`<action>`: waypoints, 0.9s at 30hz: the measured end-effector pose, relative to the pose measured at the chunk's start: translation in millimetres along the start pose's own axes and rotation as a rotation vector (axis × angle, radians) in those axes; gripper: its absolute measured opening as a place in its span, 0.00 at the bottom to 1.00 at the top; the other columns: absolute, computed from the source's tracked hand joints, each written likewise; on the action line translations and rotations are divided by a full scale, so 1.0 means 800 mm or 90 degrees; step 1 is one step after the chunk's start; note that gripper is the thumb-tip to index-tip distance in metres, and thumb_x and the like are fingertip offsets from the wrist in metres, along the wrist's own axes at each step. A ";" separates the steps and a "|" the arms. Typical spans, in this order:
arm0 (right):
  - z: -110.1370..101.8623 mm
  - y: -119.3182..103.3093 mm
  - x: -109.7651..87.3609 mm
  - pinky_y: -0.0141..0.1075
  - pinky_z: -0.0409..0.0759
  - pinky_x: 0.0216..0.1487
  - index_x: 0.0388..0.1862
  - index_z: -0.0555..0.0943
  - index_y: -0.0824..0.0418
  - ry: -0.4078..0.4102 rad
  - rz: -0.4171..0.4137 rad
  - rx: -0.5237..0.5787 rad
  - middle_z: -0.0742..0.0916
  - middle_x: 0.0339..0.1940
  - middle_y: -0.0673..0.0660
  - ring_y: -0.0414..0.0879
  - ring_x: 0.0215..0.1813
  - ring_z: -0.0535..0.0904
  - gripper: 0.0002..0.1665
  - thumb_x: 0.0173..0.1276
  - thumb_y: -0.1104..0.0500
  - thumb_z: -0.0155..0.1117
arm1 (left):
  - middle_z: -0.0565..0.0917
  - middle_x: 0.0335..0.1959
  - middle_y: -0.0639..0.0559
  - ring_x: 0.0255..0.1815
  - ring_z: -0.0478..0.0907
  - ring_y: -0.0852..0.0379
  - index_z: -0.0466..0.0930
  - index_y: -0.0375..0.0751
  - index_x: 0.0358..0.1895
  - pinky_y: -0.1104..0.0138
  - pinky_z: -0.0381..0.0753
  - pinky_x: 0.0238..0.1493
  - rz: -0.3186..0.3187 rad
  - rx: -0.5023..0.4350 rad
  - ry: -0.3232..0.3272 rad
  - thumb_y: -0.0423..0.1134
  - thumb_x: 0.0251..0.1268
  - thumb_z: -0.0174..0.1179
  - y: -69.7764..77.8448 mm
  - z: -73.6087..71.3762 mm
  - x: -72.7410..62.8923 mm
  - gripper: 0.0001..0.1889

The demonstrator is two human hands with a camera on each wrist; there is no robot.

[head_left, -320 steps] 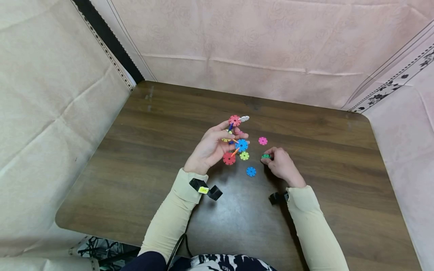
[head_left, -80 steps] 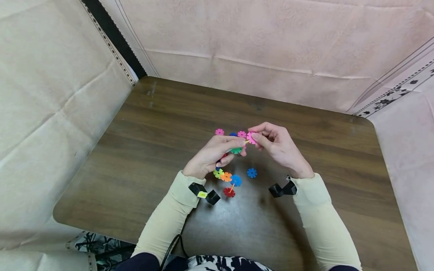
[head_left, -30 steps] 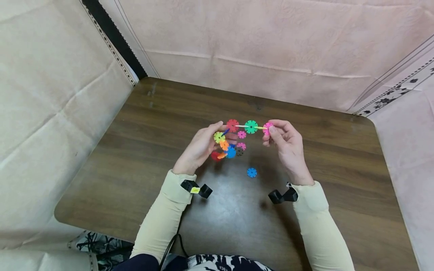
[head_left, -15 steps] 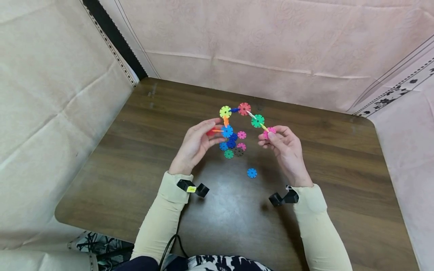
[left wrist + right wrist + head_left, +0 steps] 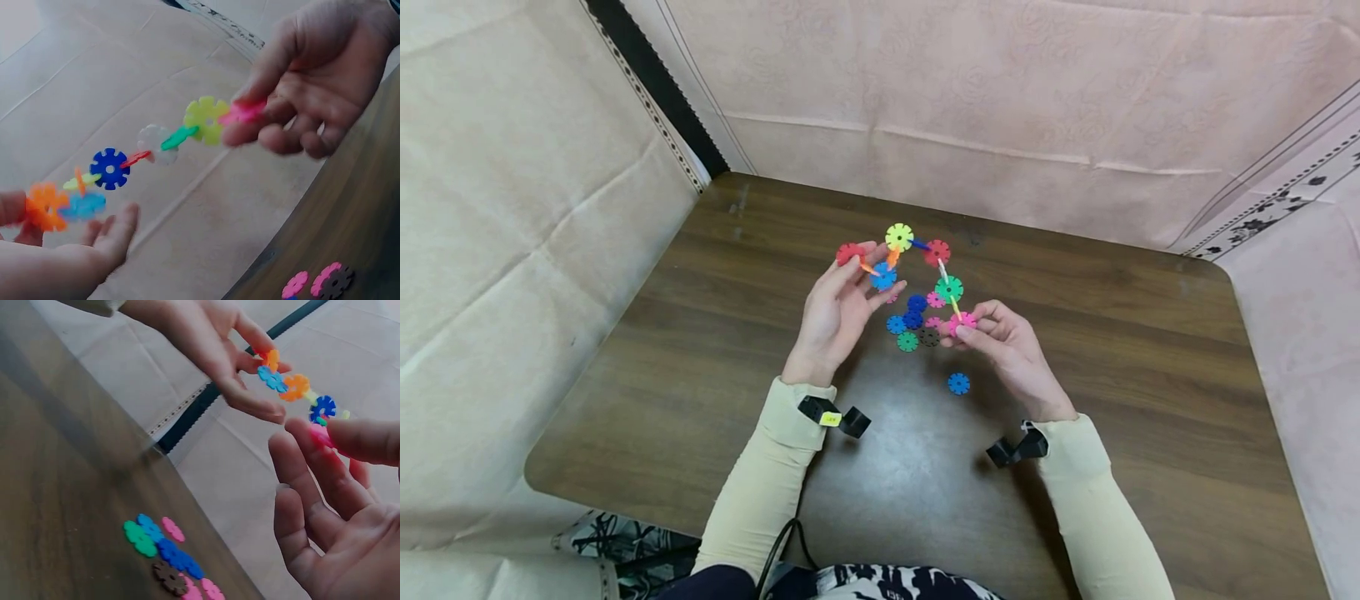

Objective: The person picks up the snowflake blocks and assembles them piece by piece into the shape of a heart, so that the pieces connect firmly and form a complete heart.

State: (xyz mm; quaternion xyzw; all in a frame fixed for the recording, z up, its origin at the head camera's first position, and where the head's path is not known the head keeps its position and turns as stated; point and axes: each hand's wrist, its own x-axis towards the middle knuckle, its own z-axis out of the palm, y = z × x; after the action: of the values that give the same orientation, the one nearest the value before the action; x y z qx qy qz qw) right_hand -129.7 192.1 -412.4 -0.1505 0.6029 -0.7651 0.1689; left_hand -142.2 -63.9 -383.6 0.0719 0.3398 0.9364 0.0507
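A chain of interlocking snowflake discs hangs in an arch between both hands above the table. My left hand (image 5: 835, 321) pinches its left end, where a red disc (image 5: 850, 254), an orange disc (image 5: 47, 206) and a light blue disc (image 5: 883, 276) join. A yellow disc (image 5: 898, 237) forms the top of the arch, followed by a dark blue, a second red and a white one. Past a green disc (image 5: 950, 289), my right hand (image 5: 1011, 362) grips the pink disc (image 5: 962, 323) at the other end between thumb and index finger. The other fingers of that hand are loosely bent.
Loose discs lie on the brown table (image 5: 1150, 375) below the chain: several blue, pink and green ones and a dark brown disc (image 5: 169, 578). A single blue disc (image 5: 958, 383) lies apart, nearer the person. Pale cloth (image 5: 962, 100) hangs behind the table.
The chain has swung from a stretched line into an arch. Over the last half second my right hand moved left and toward the person, and the red end rose with my left hand.
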 end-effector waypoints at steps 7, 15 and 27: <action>0.011 0.004 -0.001 0.45 0.74 0.62 0.54 0.69 0.64 -0.022 0.034 -0.029 0.86 0.48 0.65 0.56 0.49 0.84 0.19 0.69 0.61 0.63 | 0.76 0.55 0.41 0.65 0.69 0.40 0.73 0.36 0.57 0.44 0.68 0.64 0.011 -0.037 0.014 0.43 0.77 0.48 -0.007 0.005 0.004 0.16; 0.016 0.005 -0.002 0.49 0.75 0.60 0.61 0.68 0.65 -0.048 0.046 -0.089 0.84 0.51 0.68 0.59 0.51 0.83 0.25 0.69 0.59 0.63 | 0.73 0.60 0.39 0.66 0.69 0.36 0.68 0.37 0.65 0.46 0.70 0.63 -0.005 -0.051 0.000 0.48 0.78 0.45 -0.014 0.011 0.005 0.22; 0.030 0.000 -0.009 0.41 0.79 0.56 0.63 0.65 0.67 -0.078 0.023 -0.143 0.86 0.52 0.62 0.59 0.54 0.82 0.28 0.69 0.62 0.64 | 0.72 0.60 0.39 0.68 0.66 0.36 0.73 0.45 0.57 0.40 0.63 0.65 -0.004 -0.047 -0.047 0.47 0.76 0.48 -0.036 0.015 0.001 0.15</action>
State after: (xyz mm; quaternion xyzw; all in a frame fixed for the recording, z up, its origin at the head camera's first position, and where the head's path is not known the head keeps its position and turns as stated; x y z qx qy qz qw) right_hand -112.5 174.1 -407.4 -0.2038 0.6759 -0.6791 0.2010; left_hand -139.9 -34.0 -393.1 0.1036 0.3034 0.9447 0.0688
